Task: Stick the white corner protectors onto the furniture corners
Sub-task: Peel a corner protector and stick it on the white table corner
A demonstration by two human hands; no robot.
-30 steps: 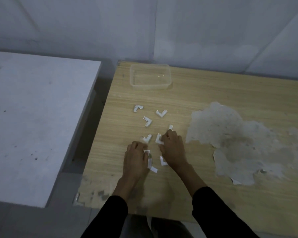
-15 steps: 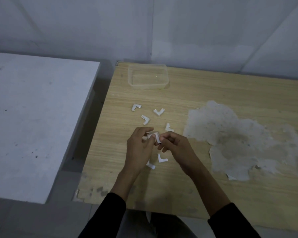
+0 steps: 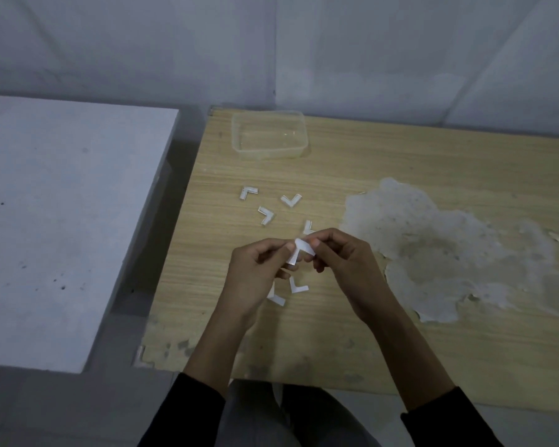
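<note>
Head view: a white L-shaped corner protector [image 3: 297,251] is pinched between the fingertips of the left hand [image 3: 255,279] and the right hand [image 3: 346,266]. It is held above the left half of the wooden table [image 3: 433,162], its bend pointing to the far edge. Loose protectors [image 3: 266,215] lie on the table around the hands. A clear tub [image 3: 268,152] sits by the far left corner, with wood grain showing through its base.
</note>
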